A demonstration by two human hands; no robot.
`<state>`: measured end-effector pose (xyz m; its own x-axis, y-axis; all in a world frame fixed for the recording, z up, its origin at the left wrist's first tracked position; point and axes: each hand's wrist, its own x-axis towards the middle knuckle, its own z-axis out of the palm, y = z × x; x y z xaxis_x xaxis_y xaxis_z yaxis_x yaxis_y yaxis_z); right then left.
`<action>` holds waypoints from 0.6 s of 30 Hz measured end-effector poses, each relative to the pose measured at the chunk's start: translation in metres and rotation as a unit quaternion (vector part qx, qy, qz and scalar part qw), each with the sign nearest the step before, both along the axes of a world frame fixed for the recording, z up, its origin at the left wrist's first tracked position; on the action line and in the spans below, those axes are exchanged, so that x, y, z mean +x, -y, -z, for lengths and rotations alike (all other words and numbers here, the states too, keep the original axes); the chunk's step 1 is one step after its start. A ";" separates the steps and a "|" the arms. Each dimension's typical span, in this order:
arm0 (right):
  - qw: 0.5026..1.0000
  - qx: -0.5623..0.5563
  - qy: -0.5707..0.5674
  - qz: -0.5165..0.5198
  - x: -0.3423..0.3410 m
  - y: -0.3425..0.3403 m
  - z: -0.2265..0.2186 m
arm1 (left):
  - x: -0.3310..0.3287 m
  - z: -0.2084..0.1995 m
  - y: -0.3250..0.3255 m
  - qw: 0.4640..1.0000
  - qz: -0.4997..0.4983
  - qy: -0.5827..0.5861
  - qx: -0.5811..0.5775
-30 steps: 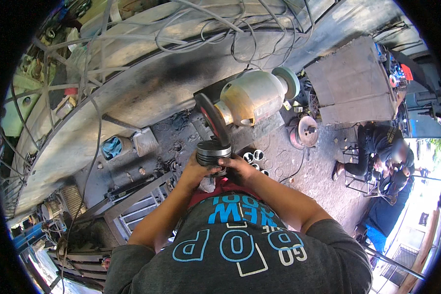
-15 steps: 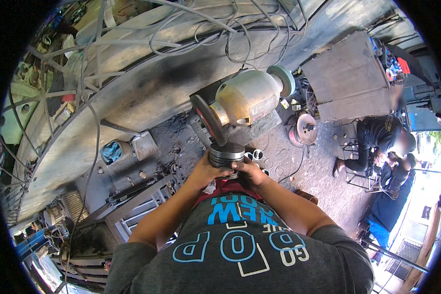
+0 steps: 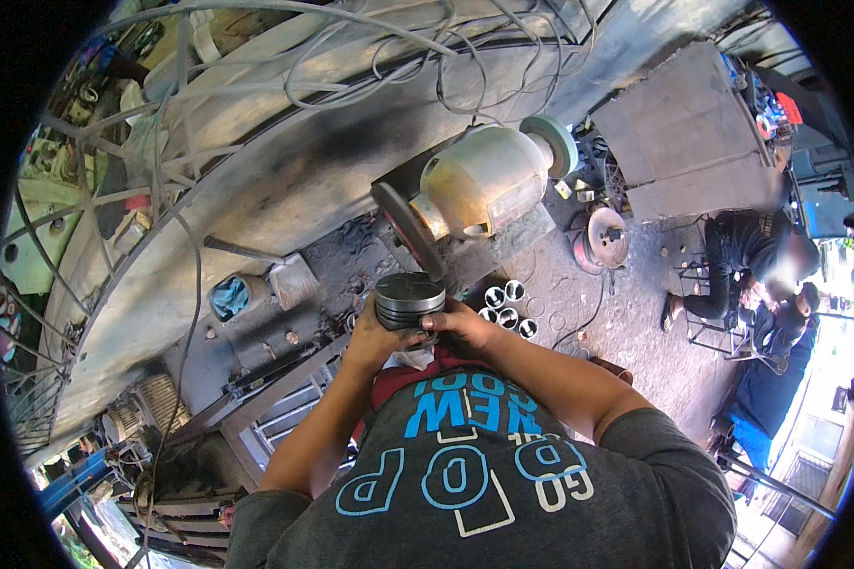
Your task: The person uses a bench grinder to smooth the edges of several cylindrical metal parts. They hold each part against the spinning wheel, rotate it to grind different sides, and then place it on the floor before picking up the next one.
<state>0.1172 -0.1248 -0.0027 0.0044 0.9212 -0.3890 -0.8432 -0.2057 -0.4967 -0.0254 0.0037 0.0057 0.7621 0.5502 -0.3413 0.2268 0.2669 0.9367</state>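
Note:
Between my two hands is a dark metal piston (image 3: 410, 296), its round flat crown facing up and ring grooves showing round its side. My left hand (image 3: 375, 337) wraps the piston's left side. The fingers of my right hand (image 3: 465, 327) close on its lower right side. Just beyond the crown is the dark wheel (image 3: 406, 228) of a bench grinder (image 3: 484, 180); I cannot tell whether piston and wheel touch. A pale green wheel (image 3: 550, 145) sits at the grinder's far right end. The piston's underside is hidden by my hands.
Several short hollow metal cylinders (image 3: 513, 289) stand on the floor to the right. A red reel (image 3: 605, 239) stands farther right. A box with blue cloth (image 3: 230, 297) lies at left, near a dustpan (image 3: 294, 283). Cables hang overhead. Two people (image 3: 731, 256) sit at far right.
Both hands have shifted left with the piston relative to the grinder wheel. More of the hollow cylinders shows beside my right hand. The view has turned slightly.

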 end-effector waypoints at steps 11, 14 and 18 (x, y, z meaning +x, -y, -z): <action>0.977 -0.027 0.208 0.040 0.026 0.084 -0.027 | 0.037 -0.008 0.049 0.985 0.166 0.048 0.016; 0.937 -0.023 0.347 0.038 0.025 0.119 -0.037 | 0.043 -0.020 0.070 0.966 0.232 0.085 0.071; 0.856 -0.003 0.516 0.033 0.013 0.153 -0.058 | 0.041 -0.050 0.083 0.939 0.285 0.149 0.124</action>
<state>0.1306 -0.2776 0.0548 0.4003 0.9038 -0.1513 0.0337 -0.1795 -0.9832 0.0160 -0.0798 0.0558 0.9982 0.0579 0.0178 -0.0147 -0.0525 0.9985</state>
